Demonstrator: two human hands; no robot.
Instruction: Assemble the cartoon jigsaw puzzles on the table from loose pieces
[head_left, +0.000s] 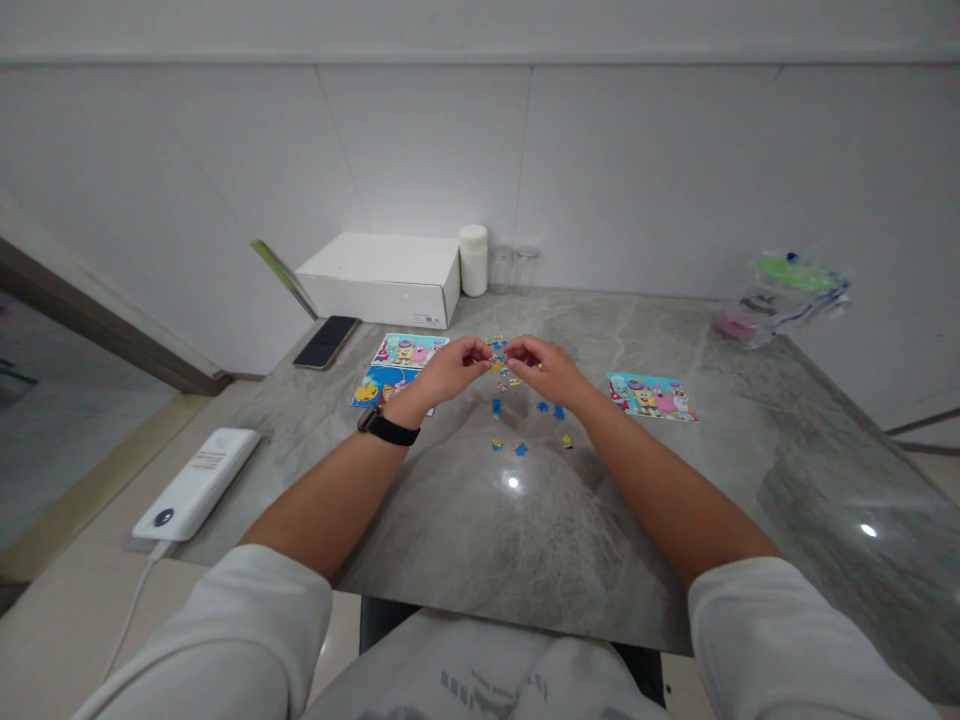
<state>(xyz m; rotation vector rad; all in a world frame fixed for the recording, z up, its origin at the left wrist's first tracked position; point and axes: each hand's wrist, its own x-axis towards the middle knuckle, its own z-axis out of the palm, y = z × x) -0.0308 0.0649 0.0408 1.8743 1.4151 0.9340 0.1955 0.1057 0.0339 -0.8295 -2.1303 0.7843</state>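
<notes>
Over the middle of the table, my left hand (463, 364), with a black band on its wrist, has its thumb and fingers pinched together. Facing it, a small gap away, my right hand (546, 366) is closed in a similar pinch. Whatever lies between the fingertips is too small to make out. Small colourful jigsaw pieces (514, 381) are scattered between and beyond the hands. Nearer to me lie several loose ones, among them a blue piece (520, 450) and a yellow-and-dark piece (567, 441). Two cartoon picture cards, one pink and aqua (405, 350) and one blue (379, 385), lie left of my left hand, partly covered by it.
Right of my right forearm lies another cartoon card (652, 397). A white box (379, 280), white bottle (473, 262) and two clear glasses (514, 268) stand by the wall. A phone (327, 342), corded white power bank (199, 483) and plastic bag (780, 300) edge the grey table (525, 545).
</notes>
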